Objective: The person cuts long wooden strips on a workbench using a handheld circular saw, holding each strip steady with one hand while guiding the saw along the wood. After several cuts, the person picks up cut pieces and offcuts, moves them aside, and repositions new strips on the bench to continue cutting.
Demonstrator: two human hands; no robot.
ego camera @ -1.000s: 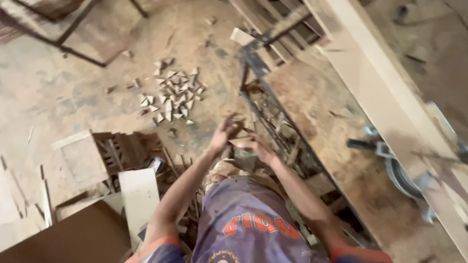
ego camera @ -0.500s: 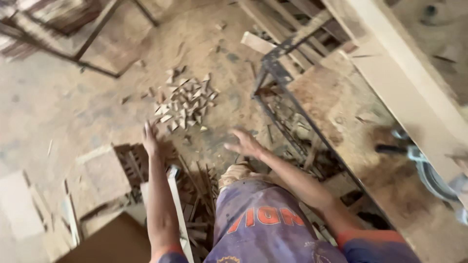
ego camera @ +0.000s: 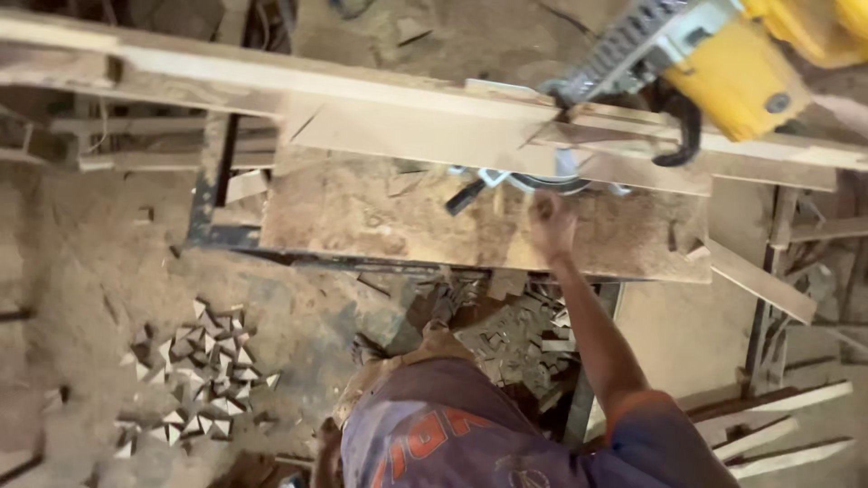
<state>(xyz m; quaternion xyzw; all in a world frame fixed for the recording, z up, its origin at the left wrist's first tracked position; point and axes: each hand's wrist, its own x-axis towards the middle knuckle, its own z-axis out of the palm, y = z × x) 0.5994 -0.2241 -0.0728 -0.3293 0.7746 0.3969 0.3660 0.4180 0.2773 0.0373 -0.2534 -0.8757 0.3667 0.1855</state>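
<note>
Right hand (ego camera: 550, 222) over dusty bench (ego camera: 362, 212), near yellow saw (ego camera: 723, 54).

The yellow saw (ego camera: 741, 63) is cut off by the top edge. The right hand (ego camera: 551, 221) is blurred, so its grip cannot be told. The left hand is hidden. Small wood offcuts (ego camera: 203, 370) on the floor are too blurred to tell apart.

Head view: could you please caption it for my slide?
Right hand reaches over a sawdust-covered workbench toward a yellow mitre saw.
</note>
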